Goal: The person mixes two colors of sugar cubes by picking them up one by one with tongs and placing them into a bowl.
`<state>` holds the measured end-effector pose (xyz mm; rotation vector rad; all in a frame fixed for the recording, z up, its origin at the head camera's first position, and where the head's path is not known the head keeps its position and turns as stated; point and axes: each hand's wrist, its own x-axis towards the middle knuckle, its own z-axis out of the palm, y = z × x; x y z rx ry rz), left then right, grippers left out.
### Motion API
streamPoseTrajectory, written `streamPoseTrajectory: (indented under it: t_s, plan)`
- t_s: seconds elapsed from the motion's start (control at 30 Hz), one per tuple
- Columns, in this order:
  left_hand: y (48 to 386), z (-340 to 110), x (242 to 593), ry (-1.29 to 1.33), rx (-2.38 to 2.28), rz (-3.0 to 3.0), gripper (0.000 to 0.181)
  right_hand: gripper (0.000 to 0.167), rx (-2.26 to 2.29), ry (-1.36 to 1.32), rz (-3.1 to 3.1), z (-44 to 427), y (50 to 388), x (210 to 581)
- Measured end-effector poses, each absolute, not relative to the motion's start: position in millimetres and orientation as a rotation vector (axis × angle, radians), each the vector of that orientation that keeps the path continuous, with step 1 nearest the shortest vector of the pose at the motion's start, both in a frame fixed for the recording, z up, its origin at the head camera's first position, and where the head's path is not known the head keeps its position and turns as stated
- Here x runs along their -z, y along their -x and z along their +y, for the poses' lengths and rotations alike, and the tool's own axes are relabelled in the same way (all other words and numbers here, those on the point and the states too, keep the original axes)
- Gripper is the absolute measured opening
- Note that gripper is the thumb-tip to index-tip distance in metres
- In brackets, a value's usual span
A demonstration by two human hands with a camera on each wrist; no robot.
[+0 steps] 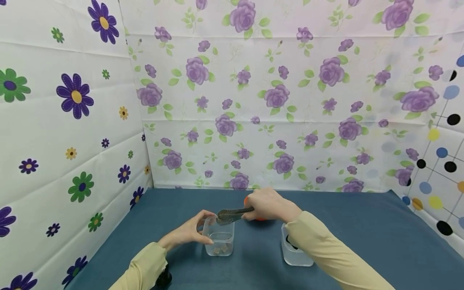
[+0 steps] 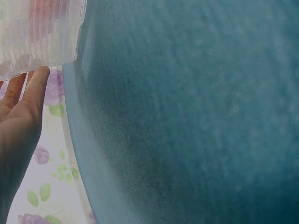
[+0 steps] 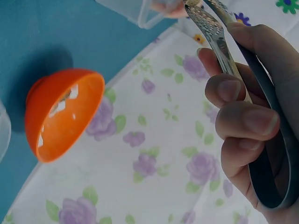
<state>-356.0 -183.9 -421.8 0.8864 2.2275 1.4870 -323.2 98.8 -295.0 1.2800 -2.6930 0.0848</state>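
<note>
My left hand (image 1: pixel 190 232) holds a clear plastic container (image 1: pixel 229 233), thumb on the near side and fingers behind. A few small brownish pieces (image 1: pixel 216 250) lie at its bottom. In the left wrist view, fingertips touch the container's ribbed wall (image 2: pixel 56 37). My right hand (image 1: pixel 270 205) grips metal food tongs (image 1: pixel 232 215), their perforated tips over the container's rim. A small pale bit (image 3: pixel 192 3) seems to sit between the tips, cut off by the frame edge. An orange bowl (image 3: pixel 65 119), holding several white pieces (image 3: pixel 58 108), stands behind my right hand.
Another clear plastic container (image 1: pixel 298 258) stands at the right, partly behind my right forearm, with something black (image 1: pixel 290 243) in it. A black object (image 1: pixel 164 278) lies by my left sleeve. Flowered sheets (image 1: pixel 253 100) rise behind the blue tabletop (image 1: pixel 355 225).
</note>
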Motion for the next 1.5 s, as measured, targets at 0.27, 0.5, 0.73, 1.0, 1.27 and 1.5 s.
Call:
streamPoseTrajectory:
  t_s: [0.27, 0.5, 0.73, 1.0, 1.27, 1.5]
  plan:
    - [356.1, -184.8, 421.4, -0.905, -1.495, 2.204, 0.065, 0.034, -0.201, -1.262, -2.735, 130.4, 327.6, 284.5]
    - [355.3, -185.3, 421.5, -0.893, -1.508, 2.175, 0.065, 0.022, -0.192, -1.143, -2.746, 160.6, 335.9, 286.9]
    - [353.5, -185.5, 421.2, -0.897, -1.505, 2.169, 0.063, 0.02, -0.147, -1.053, -2.759, 184.4, 340.1, 293.4]
    - [353.2, -184.4, 420.3, -0.887, -1.507, 2.172, 0.064, 0.036, -0.156, -0.97, -2.805, 201.2, 346.7, 293.1]
    - [355.2, -185.2, 420.1, -0.899, -1.512, 2.175, 0.066, 0.038, -0.092, -0.883, -2.848, 205.9, 360.3, 293.1]
    - [354.7, -184.8, 419.2, -0.903, -1.508, 2.174, 0.065, 0.046, -0.076, -0.854, -2.886, 200.1, 366.9, 296.3]
